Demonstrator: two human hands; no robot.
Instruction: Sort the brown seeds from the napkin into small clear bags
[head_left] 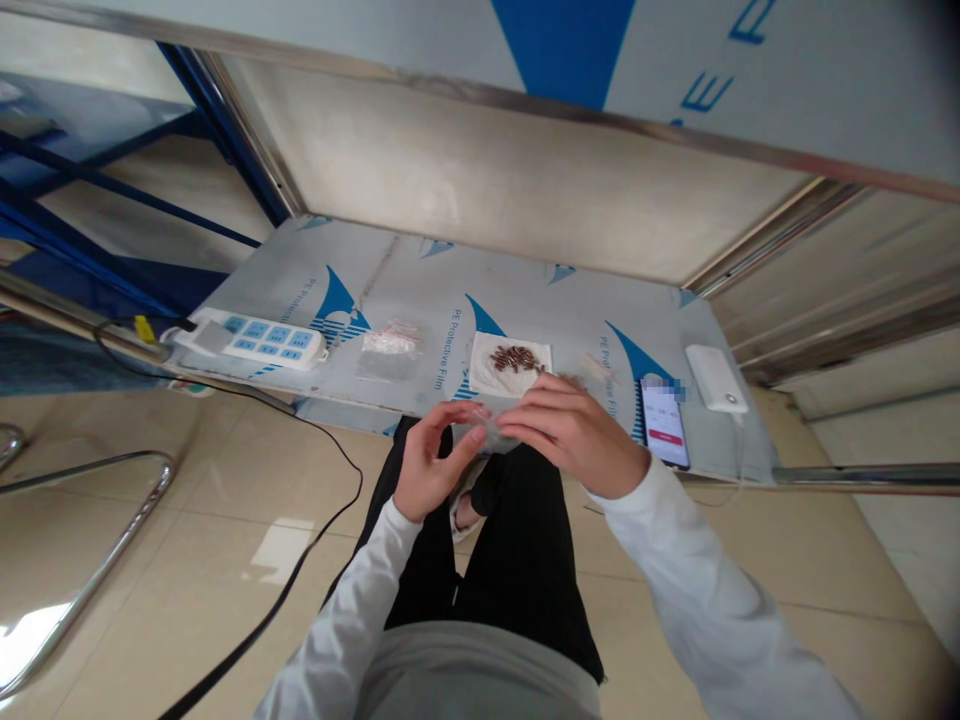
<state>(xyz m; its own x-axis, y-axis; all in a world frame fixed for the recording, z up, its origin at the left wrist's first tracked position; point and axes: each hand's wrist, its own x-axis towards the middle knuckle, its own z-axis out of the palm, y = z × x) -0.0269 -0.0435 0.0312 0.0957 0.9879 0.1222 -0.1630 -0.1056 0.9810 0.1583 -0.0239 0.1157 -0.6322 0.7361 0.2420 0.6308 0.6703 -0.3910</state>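
Observation:
Just past the shelf's front edge, my two hands meet around a small clear plastic bag [492, 432]. My left hand [435, 458] has its thumb and fingers curled closed on one side of the bag. From the other side my right hand [574, 428] pinches it with its fingers together; whether anything is inside I cannot make out. Right behind the hands lies a white sheet [487, 378], paper or cloth, bearing a pile of small dark brown capsule-like pieces [513, 358]. To the left rests a clear zip bag [388, 350] with white bits in it.
On the film-covered shelf [420, 290] stand a power strip [262, 338] at left, a phone [664, 425] and a white power bank [716, 378] with a cable at right. Another clear bag [598, 368] lies near my right hand. An upper shelf [420, 45] overhangs the back.

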